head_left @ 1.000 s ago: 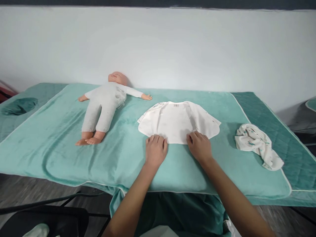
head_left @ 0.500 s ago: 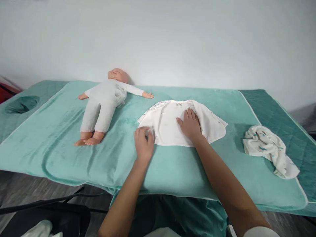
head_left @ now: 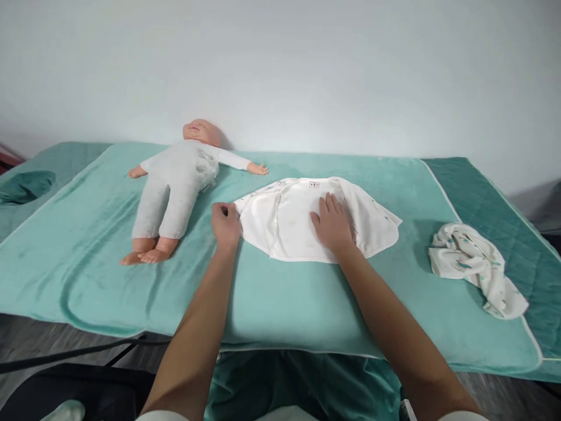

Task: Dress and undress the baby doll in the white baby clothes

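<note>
A small white baby shirt (head_left: 295, 219) lies spread open on the green bed cover, its inside facing up and a printed label at the neck. My left hand (head_left: 226, 223) is closed at the shirt's left tip, with the fingers curled in a pinch on the sleeve end. Flat on the shirt, right of its middle, rests my right hand (head_left: 333, 223) with the fingers stretched out and the thumb apart. To the left, a baby doll (head_left: 175, 169) in a white cloth body lies on its back, head toward the wall.
At the right lies a crumpled white printed cloth (head_left: 477, 263). The green cover (head_left: 298, 310) reaches the bed's front edge near my arms. A grey wall (head_left: 280, 76) stands behind the bed. A black chair-like object (head_left: 87, 386) is below at the lower left.
My left hand has moved left and closed on the sleeve end, and the shirt's left side is drawn out further. My right hand stays flat on the shirt. The view has shifted slightly.
</note>
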`<action>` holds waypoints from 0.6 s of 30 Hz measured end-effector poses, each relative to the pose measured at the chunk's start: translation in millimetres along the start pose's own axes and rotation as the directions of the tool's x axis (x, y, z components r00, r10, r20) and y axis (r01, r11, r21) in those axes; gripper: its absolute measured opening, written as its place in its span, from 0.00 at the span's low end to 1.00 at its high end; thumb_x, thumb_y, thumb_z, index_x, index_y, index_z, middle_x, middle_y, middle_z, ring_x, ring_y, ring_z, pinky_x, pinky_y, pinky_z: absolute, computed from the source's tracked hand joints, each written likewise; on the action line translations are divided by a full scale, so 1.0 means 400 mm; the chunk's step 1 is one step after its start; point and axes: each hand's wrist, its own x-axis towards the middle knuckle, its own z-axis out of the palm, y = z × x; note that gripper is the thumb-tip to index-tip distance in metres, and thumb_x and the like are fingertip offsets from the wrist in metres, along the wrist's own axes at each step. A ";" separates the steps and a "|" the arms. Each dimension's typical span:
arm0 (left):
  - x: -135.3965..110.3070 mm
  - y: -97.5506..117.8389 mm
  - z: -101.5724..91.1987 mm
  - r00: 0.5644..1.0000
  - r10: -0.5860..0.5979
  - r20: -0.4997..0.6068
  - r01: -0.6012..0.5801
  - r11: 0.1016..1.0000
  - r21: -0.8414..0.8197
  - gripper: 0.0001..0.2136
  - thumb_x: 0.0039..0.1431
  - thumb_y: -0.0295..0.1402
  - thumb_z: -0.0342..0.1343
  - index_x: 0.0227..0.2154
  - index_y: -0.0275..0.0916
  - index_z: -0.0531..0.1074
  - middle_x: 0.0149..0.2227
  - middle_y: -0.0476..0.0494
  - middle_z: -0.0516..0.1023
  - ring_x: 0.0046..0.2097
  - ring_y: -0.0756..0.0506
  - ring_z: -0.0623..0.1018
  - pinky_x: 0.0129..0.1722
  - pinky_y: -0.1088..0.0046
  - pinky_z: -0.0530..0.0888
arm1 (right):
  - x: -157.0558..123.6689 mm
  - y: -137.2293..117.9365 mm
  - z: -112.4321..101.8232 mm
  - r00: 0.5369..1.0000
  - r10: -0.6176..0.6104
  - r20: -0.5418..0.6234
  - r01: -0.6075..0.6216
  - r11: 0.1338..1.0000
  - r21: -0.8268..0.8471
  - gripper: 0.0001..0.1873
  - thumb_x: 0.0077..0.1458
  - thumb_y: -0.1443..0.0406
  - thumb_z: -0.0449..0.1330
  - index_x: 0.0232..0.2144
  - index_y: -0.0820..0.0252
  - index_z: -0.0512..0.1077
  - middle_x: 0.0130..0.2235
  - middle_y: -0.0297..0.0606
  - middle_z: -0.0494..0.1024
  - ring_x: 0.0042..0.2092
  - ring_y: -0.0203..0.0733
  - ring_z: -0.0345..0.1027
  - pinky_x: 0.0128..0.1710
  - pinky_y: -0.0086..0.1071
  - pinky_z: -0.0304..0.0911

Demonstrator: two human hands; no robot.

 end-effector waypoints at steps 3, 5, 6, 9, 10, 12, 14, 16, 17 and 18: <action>0.022 0.003 0.010 1.000 0.021 -0.003 -0.022 0.999 -0.039 0.04 0.60 0.30 0.56 0.31 0.42 0.65 0.28 0.52 0.69 0.33 0.47 0.70 0.37 0.70 0.67 | -0.003 -0.035 -0.002 0.983 -0.180 0.036 0.179 0.983 0.047 0.32 0.71 0.58 0.42 0.68 0.74 0.57 0.72 0.55 0.53 0.73 0.51 0.46 0.71 0.45 0.45; 0.034 0.003 0.017 0.999 0.033 0.023 -0.032 0.998 -0.059 0.04 0.60 0.30 0.56 0.32 0.42 0.66 0.29 0.52 0.69 0.33 0.48 0.70 0.37 0.71 0.67 | 0.001 -0.066 0.003 0.964 -0.260 0.053 0.256 0.964 0.064 0.32 0.71 0.56 0.42 0.68 0.72 0.57 0.72 0.53 0.54 0.73 0.49 0.47 0.71 0.43 0.44; 0.039 0.002 0.019 0.999 0.041 0.027 -0.039 0.997 -0.068 0.03 0.61 0.31 0.55 0.33 0.42 0.66 0.29 0.53 0.68 0.33 0.48 0.70 0.37 0.71 0.67 | 0.005 -0.081 0.007 0.958 -0.278 0.063 0.275 0.960 0.063 0.33 0.71 0.55 0.42 0.68 0.73 0.57 0.72 0.53 0.54 0.73 0.50 0.47 0.71 0.44 0.44; 0.053 -0.003 0.023 0.998 0.055 -0.034 -0.057 0.996 -0.074 0.03 0.62 0.31 0.55 0.34 0.41 0.65 0.31 0.52 0.68 0.34 0.48 0.69 0.39 0.72 0.67 | 0.023 -0.116 0.019 0.953 -0.284 0.102 0.281 0.959 0.042 0.34 0.71 0.54 0.42 0.68 0.74 0.57 0.72 0.53 0.52 0.73 0.52 0.44 0.72 0.46 0.42; 0.056 -0.006 0.023 0.996 0.056 -0.063 -0.060 0.996 -0.071 0.03 0.62 0.30 0.54 0.34 0.41 0.64 0.32 0.52 0.68 0.35 0.48 0.69 0.40 0.72 0.67 | 0.029 -0.125 0.022 0.953 -0.282 0.110 0.280 0.959 0.037 0.34 0.71 0.54 0.42 0.68 0.73 0.57 0.72 0.52 0.52 0.74 0.52 0.43 0.72 0.46 0.41; 0.062 -0.009 0.023 0.993 0.061 -0.102 -0.067 0.996 -0.063 0.04 0.62 0.30 0.54 0.34 0.41 0.64 0.33 0.51 0.69 0.36 0.48 0.69 0.41 0.71 0.68 | 0.038 -0.136 0.025 0.949 -0.294 0.118 0.291 0.956 0.036 0.34 0.72 0.54 0.41 0.68 0.72 0.58 0.73 0.49 0.52 0.74 0.52 0.43 0.72 0.46 0.41; 0.065 -0.011 0.022 0.993 0.068 -0.100 -0.074 0.995 -0.062 0.04 0.62 0.30 0.54 0.35 0.41 0.64 0.33 0.51 0.69 0.37 0.48 0.69 0.42 0.71 0.68 | 0.042 -0.143 0.024 0.940 -0.320 0.122 0.317 0.947 0.045 0.33 0.72 0.54 0.42 0.68 0.69 0.58 0.73 0.46 0.53 0.74 0.51 0.43 0.72 0.46 0.41; 0.065 -0.011 0.022 0.994 0.066 -0.090 -0.072 0.995 -0.073 0.03 0.62 0.30 0.54 0.35 0.41 0.64 0.34 0.51 0.69 0.37 0.49 0.70 0.42 0.71 0.68 | 0.042 -0.146 0.022 0.929 -0.346 0.132 0.341 0.938 0.060 0.32 0.71 0.54 0.42 0.69 0.66 0.59 0.73 0.44 0.53 0.74 0.49 0.43 0.72 0.46 0.41; 0.064 -0.010 0.022 0.994 0.061 -0.089 -0.069 0.994 -0.084 0.03 0.63 0.30 0.54 0.35 0.40 0.64 0.34 0.51 0.69 0.37 0.49 0.70 0.42 0.72 0.68 | 0.043 -0.147 0.021 0.926 -0.352 0.137 0.346 0.936 0.068 0.32 0.71 0.54 0.43 0.69 0.65 0.59 0.72 0.43 0.54 0.74 0.48 0.43 0.72 0.46 0.42; 0.063 -0.009 0.022 0.994 0.056 -0.089 -0.064 0.993 -0.095 0.03 0.63 0.30 0.54 0.35 0.40 0.65 0.34 0.51 0.70 0.37 0.49 0.70 0.42 0.72 0.68 | 0.044 -0.148 0.022 0.926 -0.352 0.139 0.344 0.936 0.074 0.32 0.71 0.54 0.43 0.69 0.65 0.58 0.72 0.43 0.54 0.74 0.47 0.44 0.72 0.46 0.42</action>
